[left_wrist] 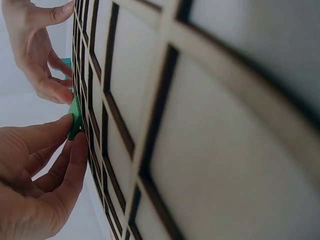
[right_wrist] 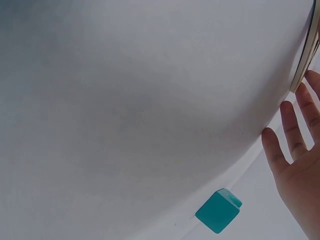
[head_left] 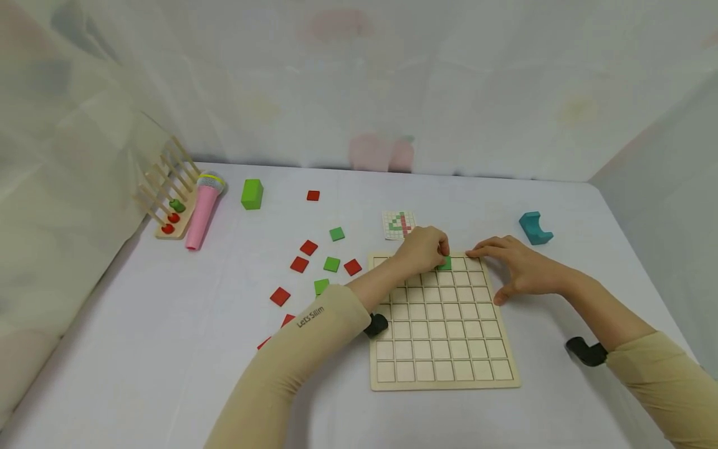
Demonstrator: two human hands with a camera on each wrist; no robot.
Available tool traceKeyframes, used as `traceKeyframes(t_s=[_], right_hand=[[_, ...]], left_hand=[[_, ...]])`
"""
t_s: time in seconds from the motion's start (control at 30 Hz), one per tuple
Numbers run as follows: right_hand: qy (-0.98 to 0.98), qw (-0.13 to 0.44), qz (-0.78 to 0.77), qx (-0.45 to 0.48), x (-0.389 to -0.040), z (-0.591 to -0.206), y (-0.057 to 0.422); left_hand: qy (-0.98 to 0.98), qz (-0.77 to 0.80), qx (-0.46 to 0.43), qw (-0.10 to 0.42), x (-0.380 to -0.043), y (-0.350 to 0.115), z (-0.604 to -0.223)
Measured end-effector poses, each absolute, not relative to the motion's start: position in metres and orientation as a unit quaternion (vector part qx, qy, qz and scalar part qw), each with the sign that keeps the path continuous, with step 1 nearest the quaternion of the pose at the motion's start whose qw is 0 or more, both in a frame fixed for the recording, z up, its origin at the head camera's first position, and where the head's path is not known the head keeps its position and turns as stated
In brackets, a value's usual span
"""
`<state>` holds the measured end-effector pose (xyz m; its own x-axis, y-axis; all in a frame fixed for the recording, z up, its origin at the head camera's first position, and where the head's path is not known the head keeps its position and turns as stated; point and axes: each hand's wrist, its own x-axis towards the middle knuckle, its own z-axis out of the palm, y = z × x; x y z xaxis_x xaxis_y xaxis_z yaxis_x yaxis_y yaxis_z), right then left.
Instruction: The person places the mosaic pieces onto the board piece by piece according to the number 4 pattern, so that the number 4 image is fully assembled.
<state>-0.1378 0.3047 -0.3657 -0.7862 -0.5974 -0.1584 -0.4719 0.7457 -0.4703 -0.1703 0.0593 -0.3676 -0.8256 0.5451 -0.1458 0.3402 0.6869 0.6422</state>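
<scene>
A pale wooden board with a grid of square recesses lies on the white table. At its far row, my left hand pinches a small green square tile between thumb and fingers. The left wrist view shows that tile tilted, its edge right at the grid. My right hand is spread at the board's far right corner, fingertips at the back edge and thumb by the right side. In the right wrist view its fingers are extended beside the board's edge.
Loose red tiles and green tiles lie left of the board. Behind it is a small pattern card. A teal curved block sits back right; a green block, pink microphone and wooden peg stand are back left.
</scene>
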Motion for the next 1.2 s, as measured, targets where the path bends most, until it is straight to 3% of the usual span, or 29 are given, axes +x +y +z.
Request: traceKeyframes(t_s=[0.83, 1.2], right_hand=[[0.921, 0.152, -0.219, -0.285, -0.136, -0.365, 0.304], [0.924, 0.157, -0.218, -0.274, -0.137, -0.369, 0.304]], left_hand=[[0.932, 0.206, 0.271, 0.128, -0.169, 0.064, -0.364], [0.916, 0.246, 0.285, 0.141, -0.192, 0.038, -0.33]])
